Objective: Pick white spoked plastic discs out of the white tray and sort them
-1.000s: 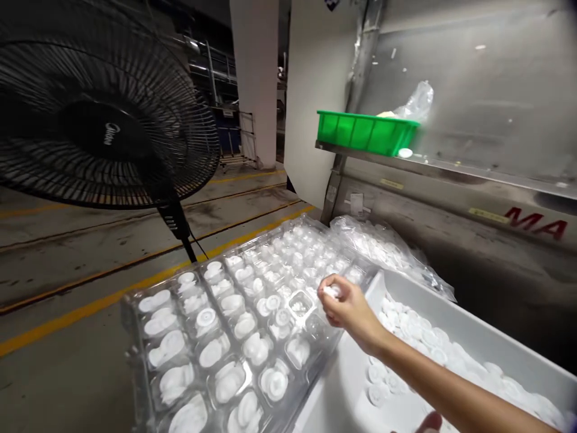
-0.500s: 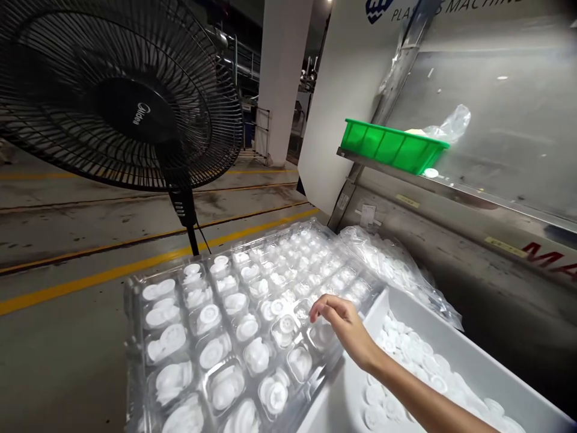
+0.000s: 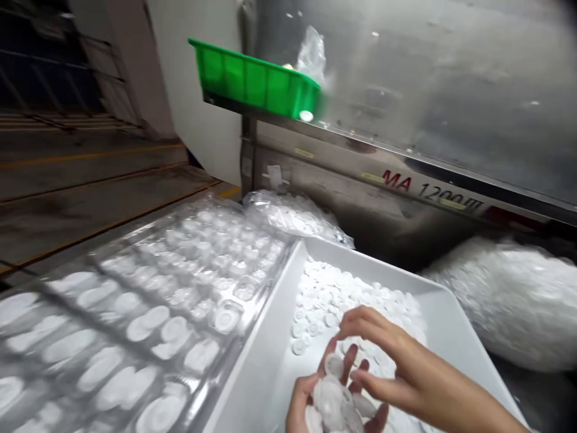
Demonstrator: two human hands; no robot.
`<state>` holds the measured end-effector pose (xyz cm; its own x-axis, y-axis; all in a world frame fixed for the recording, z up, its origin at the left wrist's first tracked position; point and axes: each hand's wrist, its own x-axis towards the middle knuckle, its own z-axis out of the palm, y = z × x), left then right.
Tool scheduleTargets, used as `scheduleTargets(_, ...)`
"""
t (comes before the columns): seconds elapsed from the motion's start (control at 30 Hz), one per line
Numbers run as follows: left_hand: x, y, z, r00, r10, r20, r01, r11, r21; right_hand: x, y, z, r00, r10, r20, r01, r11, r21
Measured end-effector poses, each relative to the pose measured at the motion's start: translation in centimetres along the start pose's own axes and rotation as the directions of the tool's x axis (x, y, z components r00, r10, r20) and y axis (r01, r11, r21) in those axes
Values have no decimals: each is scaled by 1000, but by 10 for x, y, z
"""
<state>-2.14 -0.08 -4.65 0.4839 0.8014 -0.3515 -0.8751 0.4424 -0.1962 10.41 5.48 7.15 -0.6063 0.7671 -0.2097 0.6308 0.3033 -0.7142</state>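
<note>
Low in the head view, my left hand cups a pile of small white plastic discs, its fingers curled up around them. Over that pile reaches my right hand, its thumb and fingers apart and bent toward the discs. I cannot make out anything gripped in it. Both hands are above a white bin, where many more loose white discs lie spread. Left of the bin, a clear plastic tray has rows of compartments with white discs in them.
A clear bag of white parts lies behind the bin. At right is a large bulging plastic bag. A green basket rests on the machine ledge beyond.
My view has swung right, and the fan has left it. My right hand has moved from over the tray to over the bin. My left hand, full of discs, has come into view.
</note>
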Motion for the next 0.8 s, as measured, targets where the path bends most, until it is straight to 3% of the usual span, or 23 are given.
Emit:
scheduleTargets(0.1, -3, -3, 8, 999, 21, 45, -22, 1000, 21, -42, 26, 15, 983, 159, -92, -167, 981, -95)
scheduleTargets(0.17, -5, -6, 13, 992, 37, 124, -44, 998, 54, -53, 39, 30, 974, 155, -166, -165, 985, -44)
scheduleTargets(0.27, -6, -9, 17, 982, 18, 191, -39, 993, 111, -54, 52, 49, 960, 156, -234, -121, 980, 159)
scheduleTargets(0.37, -6, -10, 18, 990, -3, 138, -13, 993, 121, -49, 57, 61, 941, 224, -254, -131, 933, 335)
scheduleTargets(0.47, -5, -10, 19, 999, -9, 49, 4, 994, 110, -48, 57, 65, 912, 231, -338, -97, 924, 369)
scheduleTargets(0.57, -5, -12, 23, 1000, -19, -10, 20, 987, 157, -49, 56, 66, 840, 155, -520, -14, 964, 264)
scheduleTargets(0.63, -4, -13, 25, 999, 3, -36, 7, 969, 248, -49, 57, 66, 814, 90, -574, 2, 987, 158)
scheduleTargets(0.8, -4, -11, 22, 994, 33, -101, 15, 896, 444, -50, 61, 62, 863, 167, -477, -140, 986, 92)
